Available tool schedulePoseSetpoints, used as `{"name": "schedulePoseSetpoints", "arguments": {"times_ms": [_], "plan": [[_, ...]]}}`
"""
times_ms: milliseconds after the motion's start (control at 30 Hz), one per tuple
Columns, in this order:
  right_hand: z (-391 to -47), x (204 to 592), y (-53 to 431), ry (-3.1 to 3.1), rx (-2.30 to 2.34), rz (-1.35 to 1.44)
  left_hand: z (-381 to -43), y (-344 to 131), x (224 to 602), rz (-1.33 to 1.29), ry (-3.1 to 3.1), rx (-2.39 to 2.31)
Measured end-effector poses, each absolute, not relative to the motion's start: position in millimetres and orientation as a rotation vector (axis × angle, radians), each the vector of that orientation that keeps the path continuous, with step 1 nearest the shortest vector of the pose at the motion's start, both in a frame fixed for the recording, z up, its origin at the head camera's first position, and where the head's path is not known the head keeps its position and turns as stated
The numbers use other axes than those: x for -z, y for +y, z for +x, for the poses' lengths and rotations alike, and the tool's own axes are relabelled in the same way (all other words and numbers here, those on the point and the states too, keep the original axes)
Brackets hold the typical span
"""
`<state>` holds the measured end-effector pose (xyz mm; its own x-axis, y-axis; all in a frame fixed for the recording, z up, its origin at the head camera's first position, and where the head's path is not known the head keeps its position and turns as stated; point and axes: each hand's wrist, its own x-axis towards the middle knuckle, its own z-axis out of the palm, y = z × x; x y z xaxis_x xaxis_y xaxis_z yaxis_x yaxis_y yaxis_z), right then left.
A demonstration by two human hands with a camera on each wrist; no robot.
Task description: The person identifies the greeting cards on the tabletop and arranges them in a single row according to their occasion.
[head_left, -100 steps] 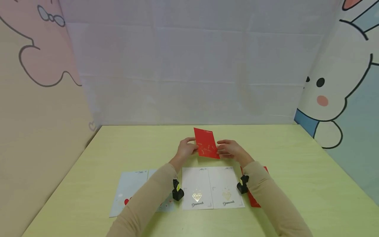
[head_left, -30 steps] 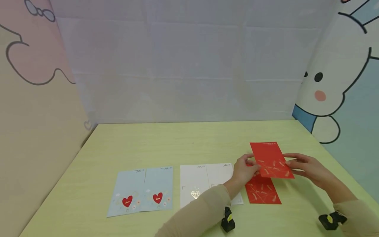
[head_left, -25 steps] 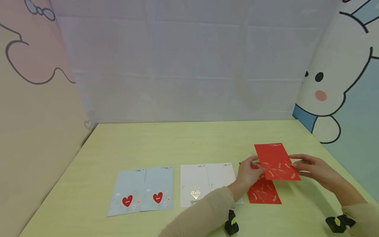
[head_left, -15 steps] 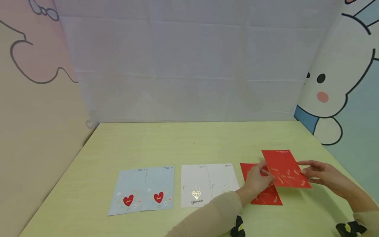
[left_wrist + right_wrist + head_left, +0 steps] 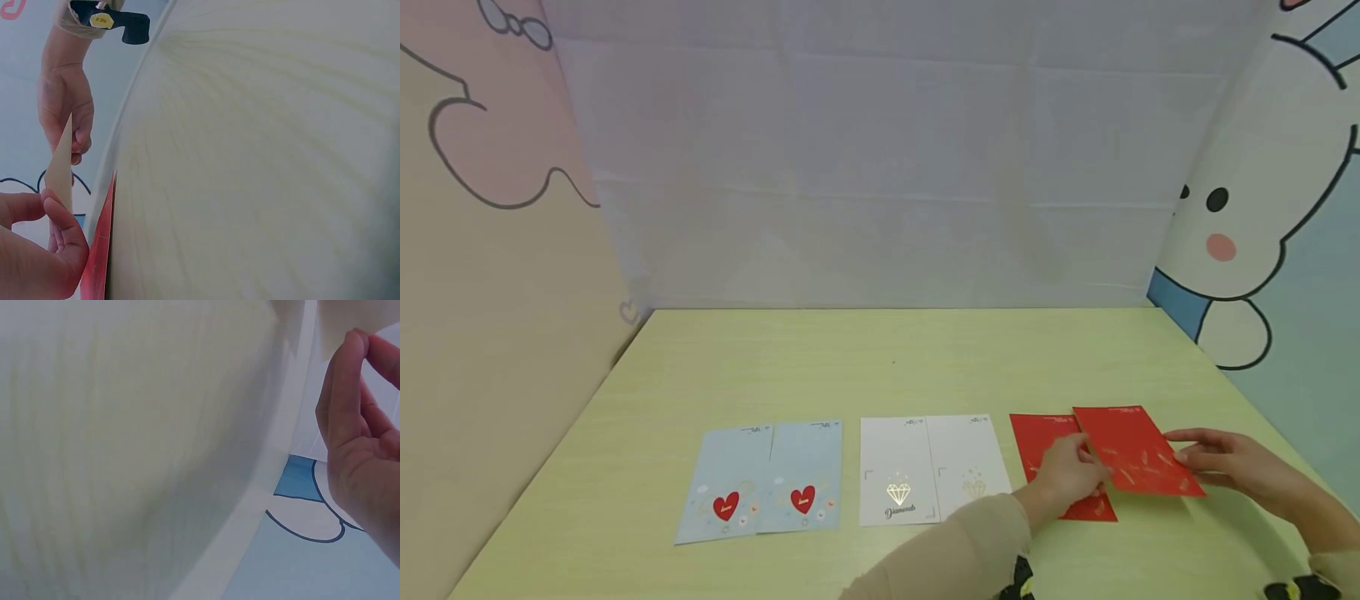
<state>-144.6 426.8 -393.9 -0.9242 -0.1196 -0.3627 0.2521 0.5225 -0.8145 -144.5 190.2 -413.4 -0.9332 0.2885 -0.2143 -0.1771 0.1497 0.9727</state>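
A red card (image 5: pixel 1138 450) with pale gold leaf-like prints is held just over the table, tilted, at the right. My left hand (image 5: pixel 1070 473) pinches its left edge between thumb and finger. On its right edge my right hand (image 5: pixel 1240 460) has a pinch with thumb and fingertips. Beneath my left hand lies a second red card (image 5: pixel 1045 435), partly covered by that hand and by the held card. The left wrist view shows the held card's pale back (image 5: pixel 60 169) between both hands, with the lower red card (image 5: pixel 100 250) below. In the right wrist view, fingertips (image 5: pixel 356 339) grip the pale card's corner.
Two white cards (image 5: pixel 895 442) with gold diamond prints lie side by side in the middle. Left of them lie two light blue cards (image 5: pixel 805 454) with red hearts. A white cloth (image 5: pixel 880 167) hangs behind the table (image 5: pixel 850 358).
Both hands have carried the red card from the middle of the table to the right, then lowered it beside the other red card. The blue and white cards stay in place.
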Motion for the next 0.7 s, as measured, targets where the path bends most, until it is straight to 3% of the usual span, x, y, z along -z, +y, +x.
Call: {"name": "schedulePoseSetpoints", "arguments": {"times_ms": [700], "plan": [[-137.7,404.6,434.4,2.278,1.386,0.042,-133.6,191.7,410.3,0.134,2.164,-1.645]]}}
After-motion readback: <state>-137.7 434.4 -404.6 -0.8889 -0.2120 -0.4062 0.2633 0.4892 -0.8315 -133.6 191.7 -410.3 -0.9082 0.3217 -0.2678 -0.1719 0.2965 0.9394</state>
